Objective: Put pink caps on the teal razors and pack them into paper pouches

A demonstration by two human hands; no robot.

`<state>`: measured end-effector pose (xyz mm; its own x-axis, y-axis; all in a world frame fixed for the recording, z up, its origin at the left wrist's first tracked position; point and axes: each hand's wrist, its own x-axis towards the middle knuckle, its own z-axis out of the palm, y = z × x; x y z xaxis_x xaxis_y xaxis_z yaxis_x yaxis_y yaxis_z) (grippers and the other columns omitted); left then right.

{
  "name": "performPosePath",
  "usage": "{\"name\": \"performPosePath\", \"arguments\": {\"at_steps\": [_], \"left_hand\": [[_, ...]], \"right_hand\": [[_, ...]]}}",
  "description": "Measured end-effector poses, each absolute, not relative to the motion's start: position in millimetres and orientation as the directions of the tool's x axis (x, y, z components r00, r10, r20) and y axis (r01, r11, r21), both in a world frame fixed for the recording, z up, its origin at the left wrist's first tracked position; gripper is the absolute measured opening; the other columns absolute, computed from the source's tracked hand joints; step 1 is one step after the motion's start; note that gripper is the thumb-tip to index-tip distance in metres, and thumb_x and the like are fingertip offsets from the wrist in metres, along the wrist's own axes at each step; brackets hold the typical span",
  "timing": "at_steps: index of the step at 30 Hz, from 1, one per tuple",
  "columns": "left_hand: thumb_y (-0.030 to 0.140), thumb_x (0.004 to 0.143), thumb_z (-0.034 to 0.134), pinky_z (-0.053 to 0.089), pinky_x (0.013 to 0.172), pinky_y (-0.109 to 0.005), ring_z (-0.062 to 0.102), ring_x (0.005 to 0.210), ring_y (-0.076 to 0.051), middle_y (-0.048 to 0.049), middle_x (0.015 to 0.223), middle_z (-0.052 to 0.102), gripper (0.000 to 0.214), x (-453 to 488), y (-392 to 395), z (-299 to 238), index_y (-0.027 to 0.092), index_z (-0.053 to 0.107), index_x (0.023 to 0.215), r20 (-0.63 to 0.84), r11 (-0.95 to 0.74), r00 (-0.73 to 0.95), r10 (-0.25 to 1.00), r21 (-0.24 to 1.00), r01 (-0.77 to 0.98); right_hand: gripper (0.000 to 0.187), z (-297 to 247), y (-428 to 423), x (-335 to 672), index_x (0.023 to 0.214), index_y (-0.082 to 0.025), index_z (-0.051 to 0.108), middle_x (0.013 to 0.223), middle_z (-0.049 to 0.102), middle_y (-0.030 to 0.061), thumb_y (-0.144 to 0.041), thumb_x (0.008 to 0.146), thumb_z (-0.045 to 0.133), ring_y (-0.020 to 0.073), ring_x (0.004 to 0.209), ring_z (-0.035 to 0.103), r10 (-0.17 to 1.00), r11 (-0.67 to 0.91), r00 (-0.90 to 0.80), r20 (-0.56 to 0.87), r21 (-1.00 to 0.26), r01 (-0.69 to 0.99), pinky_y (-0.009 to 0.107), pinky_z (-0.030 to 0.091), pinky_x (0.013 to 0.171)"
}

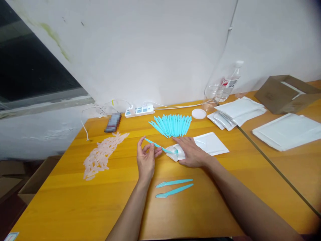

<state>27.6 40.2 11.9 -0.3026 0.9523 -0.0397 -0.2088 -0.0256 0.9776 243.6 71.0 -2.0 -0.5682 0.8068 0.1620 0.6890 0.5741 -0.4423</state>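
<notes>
My left hand (145,161) pinches a turquoise eyebrow razor (157,145) between thumb and fingers. The razor slants down to the right, its far end at the open mouth of a white padded envelope (213,143). Across that envelope lies my right hand (192,152), gripping it near the mouth and pressing it to the table. Some turquoise shows inside the opening. Closer to me, two more turquoise razors, an upper one (177,182) and a lower one (175,191), rest side by side. Beyond my hands several razors (173,125) are fanned out in a row.
Pale pink translucent plastic pieces (101,155) lie heaped at left, near a phone (113,122). Against the wall are a power strip (139,111) and a plastic bottle (229,83). To the right are stacked white envelopes (240,108), another envelope (288,130) and a cardboard box (278,95).
</notes>
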Motion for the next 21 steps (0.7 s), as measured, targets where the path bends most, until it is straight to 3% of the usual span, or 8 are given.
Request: {"name": "performPosePath", "arguments": {"at_steps": [2, 6, 9, 11, 14, 17, 21], "left_hand": [[0.054, 0.085, 0.068, 0.061, 0.074, -0.033, 0.073, 0.071, -0.014, 0.0009, 0.090, 0.066, 0.056, 32, 40, 2, 0.026, 0.049, 0.129, -0.070, 0.021, -0.286, 0.956, 0.985, -0.172], [0.045, 0.088, 0.064, 0.055, 0.082, -0.035, 0.068, 0.082, -0.018, -0.0058, 0.091, 0.069, 0.030, 48, 34, -11, 0.018, 0.072, 0.100, 0.024, 0.003, -0.131, 0.991, 0.980, 0.201], [0.028, 0.086, 0.066, 0.048, 0.084, -0.035, 0.061, 0.089, -0.020, -0.0049, 0.087, 0.064, 0.014, 59, 28, -5, 0.021, 0.078, 0.083, 0.160, -0.175, 0.077, 0.984, 0.802, 0.571], [0.024, 0.090, 0.060, 0.046, 0.082, -0.034, 0.060, 0.089, -0.020, -0.0045, 0.086, 0.063, 0.019, 60, 22, 6, 0.024, 0.078, 0.086, 0.189, -0.270, 0.194, 0.963, 0.639, 0.720], [0.026, 0.094, 0.056, 0.046, 0.077, -0.030, 0.062, 0.082, -0.018, -0.0029, 0.083, 0.067, 0.021, 50, 6, 21, 0.026, 0.077, 0.098, 0.126, -0.309, 0.294, 0.947, 0.599, 0.739], [0.029, 0.090, 0.064, 0.046, 0.070, -0.028, 0.065, 0.078, -0.017, -0.0006, 0.086, 0.072, 0.015, 42, -12, 27, 0.029, 0.079, 0.094, -0.021, -0.401, 0.504, 0.864, 0.577, 0.712], [0.026, 0.090, 0.063, 0.049, 0.075, -0.030, 0.067, 0.089, -0.020, -0.0018, 0.095, 0.074, 0.016, 46, -21, 24, 0.028, 0.078, 0.097, -0.069, -0.484, 0.584, 0.809, 0.485, 0.728]], "right_hand": [[0.089, -1, 71, 243, 0.152, -0.014, 0.034, 0.138, 0.053, 0.0183, -0.031, 0.071, 0.068, 0.0357, 0.122, 0.047, 0.807, 0.575, -0.568, 0.164, -0.440, 0.690, 0.050, 0.033, 0.105], [0.089, 1, 71, 244, 0.152, -0.012, 0.034, 0.134, 0.055, 0.0187, -0.032, 0.073, 0.068, 0.0355, 0.119, 0.048, 0.804, 0.579, -0.573, 0.161, -0.433, 0.691, 0.049, 0.034, 0.102], [0.088, 2, 70, 244, 0.152, -0.013, 0.034, 0.130, 0.057, 0.0184, -0.034, 0.074, 0.068, 0.0351, 0.116, 0.049, 0.794, 0.593, -0.584, 0.168, -0.428, 0.683, 0.048, 0.035, 0.101], [0.088, 3, 70, 244, 0.152, -0.013, 0.034, 0.130, 0.056, 0.0184, -0.034, 0.075, 0.068, 0.0352, 0.117, 0.048, 0.793, 0.594, -0.586, 0.168, -0.430, 0.680, 0.048, 0.034, 0.101], [0.091, 2, 70, 244, 0.153, -0.013, 0.033, 0.134, 0.055, 0.0187, -0.034, 0.073, 0.069, 0.0358, 0.120, 0.048, 0.796, 0.584, -0.588, 0.143, -0.432, 0.687, 0.049, 0.034, 0.103], [0.093, 1, 72, 244, 0.153, -0.012, 0.033, 0.138, 0.053, 0.0196, -0.033, 0.071, 0.071, 0.0369, 0.123, 0.045, 0.798, 0.579, -0.592, 0.114, -0.418, 0.700, 0.050, 0.032, 0.105], [0.093, 0, 71, 243, 0.153, -0.013, 0.034, 0.142, 0.051, 0.0185, -0.033, 0.071, 0.071, 0.0366, 0.126, 0.044, 0.801, 0.575, -0.588, 0.112, -0.414, 0.706, 0.049, 0.031, 0.107]]}}
